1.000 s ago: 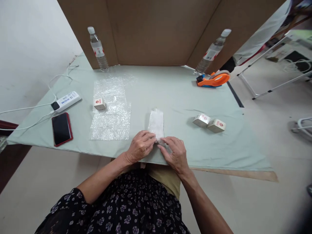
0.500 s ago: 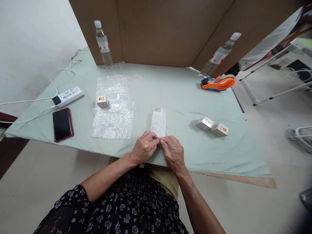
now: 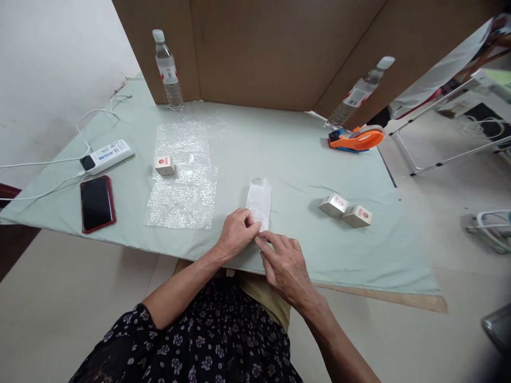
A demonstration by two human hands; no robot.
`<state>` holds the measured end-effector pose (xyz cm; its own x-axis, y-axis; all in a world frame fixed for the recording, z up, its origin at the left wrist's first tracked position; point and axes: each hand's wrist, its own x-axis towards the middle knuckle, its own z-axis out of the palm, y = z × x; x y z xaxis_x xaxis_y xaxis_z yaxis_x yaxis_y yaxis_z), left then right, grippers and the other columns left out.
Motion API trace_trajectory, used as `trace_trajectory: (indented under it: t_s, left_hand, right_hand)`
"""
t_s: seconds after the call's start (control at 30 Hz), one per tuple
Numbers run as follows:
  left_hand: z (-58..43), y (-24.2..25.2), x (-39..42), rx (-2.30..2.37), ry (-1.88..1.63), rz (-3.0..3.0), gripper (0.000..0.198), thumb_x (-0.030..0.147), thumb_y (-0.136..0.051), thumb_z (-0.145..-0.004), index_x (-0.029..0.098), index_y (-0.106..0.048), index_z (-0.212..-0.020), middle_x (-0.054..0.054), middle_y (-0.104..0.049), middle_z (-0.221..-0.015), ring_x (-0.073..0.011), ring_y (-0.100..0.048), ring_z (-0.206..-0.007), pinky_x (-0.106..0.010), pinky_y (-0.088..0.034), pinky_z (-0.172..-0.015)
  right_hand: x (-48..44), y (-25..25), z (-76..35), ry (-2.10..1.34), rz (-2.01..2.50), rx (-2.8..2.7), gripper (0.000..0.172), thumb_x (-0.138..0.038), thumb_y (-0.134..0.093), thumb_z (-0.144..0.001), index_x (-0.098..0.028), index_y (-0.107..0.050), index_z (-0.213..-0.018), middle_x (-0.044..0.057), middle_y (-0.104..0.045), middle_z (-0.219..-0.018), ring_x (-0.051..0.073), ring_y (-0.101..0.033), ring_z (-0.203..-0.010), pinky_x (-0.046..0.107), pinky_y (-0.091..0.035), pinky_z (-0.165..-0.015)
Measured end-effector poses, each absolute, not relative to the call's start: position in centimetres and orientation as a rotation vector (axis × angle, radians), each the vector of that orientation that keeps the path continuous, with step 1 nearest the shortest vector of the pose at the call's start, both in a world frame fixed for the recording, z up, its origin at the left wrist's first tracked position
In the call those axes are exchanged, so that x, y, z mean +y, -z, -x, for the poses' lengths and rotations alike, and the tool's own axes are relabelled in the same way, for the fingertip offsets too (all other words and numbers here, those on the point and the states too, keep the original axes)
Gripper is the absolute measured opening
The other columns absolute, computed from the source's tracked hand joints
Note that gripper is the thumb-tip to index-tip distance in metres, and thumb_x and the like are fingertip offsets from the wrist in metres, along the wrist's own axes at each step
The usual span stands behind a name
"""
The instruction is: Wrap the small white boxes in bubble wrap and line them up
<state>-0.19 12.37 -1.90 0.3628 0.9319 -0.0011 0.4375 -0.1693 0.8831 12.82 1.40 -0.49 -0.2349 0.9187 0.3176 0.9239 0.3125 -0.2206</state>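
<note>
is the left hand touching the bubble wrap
Apart. The head view shows bare pale green cloth between the left hand and the right edge of the bubble wrap.

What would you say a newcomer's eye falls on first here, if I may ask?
Probably the bright orange plastic tape dispenser, at the far right of the pale green cloth-covered table. Next, the left hand and right hand, meeting at the near end of an oblong white packet, front and centre. Then a small printed cardboard box on clear bubble wrap to the left.
</note>
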Motion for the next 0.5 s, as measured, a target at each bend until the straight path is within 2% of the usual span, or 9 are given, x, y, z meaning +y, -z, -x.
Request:
trace_trajectory:
  t_s: [0.1,0.17,0.23,0.3,0.4,0.5]
  left_hand:
    - [0.2,2.3,12.1,1.221,-0.742,-1.834,0.02,0.015,-0.064,-0.078,0.019,-0.049,-0.066,0.005,-0.051,-0.068,-0.0111,-0.049,-0.064,-0.025,-0.041,-0.065]
    - [0.3,2.4,11.7,1.209,-0.772,-1.927,0.005,0.015,-0.062,-0.081,0.019,-0.058,-0.082,0.003,-0.055,-0.077,-0.012,-0.052,-0.068,-0.026,-0.044,-0.069]
    - [0.4,2.4,11.5,1.162,-0.762,-2.089,0.024,0.015,-0.058,-0.086,0.021,-0.062,-0.108,0.0,-0.057,-0.087,-0.0133,-0.054,-0.074,-0.026,-0.047,-0.072]
    - [0.5,2.2,11.5,1.098,-0.67,-2.292,0.038,0.014,-0.053,-0.089,0.025,-0.058,-0.125,-0.001,-0.056,-0.091,-0.0151,-0.056,-0.079,-0.026,-0.049,-0.073]
    - [0.4,1.6,11.8,1.057,-0.456,-2.483,0.036,0.013,-0.051,-0.089,0.025,-0.062,-0.121,-0.004,-0.056,-0.093,-0.0177,-0.056,-0.082,-0.026,-0.049,-0.068]
    - [0.2,1.2,12.2,1.074,-0.359,-2.474,0.027,0.015,-0.051,-0.09,0.021,-0.066,-0.111,-0.006,-0.057,-0.095,-0.0186,-0.058,-0.084,-0.028,-0.051,-0.072]
  right_hand:
    - [2.4,0.5,-15.0,-0.241,1.648,-1.829,0.026,-0.019,-0.054,-0.092,-0.026,-0.068,-0.113,0.008,-0.07,-0.116,0.023,-0.065,-0.098,0.04,-0.049,-0.081]
    - [4.4,0.9,-16.7,-0.491,1.761,-1.44,0.022,-0.03,-0.057,-0.091,-0.023,-0.069,-0.108,0.009,-0.072,-0.108,0.022,-0.068,-0.085,0.037,-0.052,-0.07]
    - [7.1,1.3,-18.1,-0.822,1.809,-1.143,0.035,-0.039,-0.065,-0.083,-0.018,-0.066,-0.111,0.012,-0.072,-0.108,0.02,-0.068,-0.072,0.032,-0.049,-0.053]
    - [9.9,1.5,-18.9,-1.055,1.804,-0.963,0.048,-0.041,-0.072,-0.074,-0.013,-0.064,-0.113,0.014,-0.073,-0.104,0.018,-0.066,-0.063,0.027,-0.043,-0.042]
    - [13.1,1.6,-19.3,-1.211,1.771,-0.929,0.053,-0.044,-0.081,-0.063,-0.012,-0.065,-0.102,0.009,-0.071,-0.081,0.013,-0.058,-0.052,0.023,-0.034,-0.035]
    - [15.0,1.4,-19.4,-1.314,1.747,-1.041,0.047,-0.048,-0.086,-0.056,-0.015,-0.066,-0.082,-0.001,-0.058,-0.056,0.009,-0.046,-0.044,0.022,-0.026,-0.035]
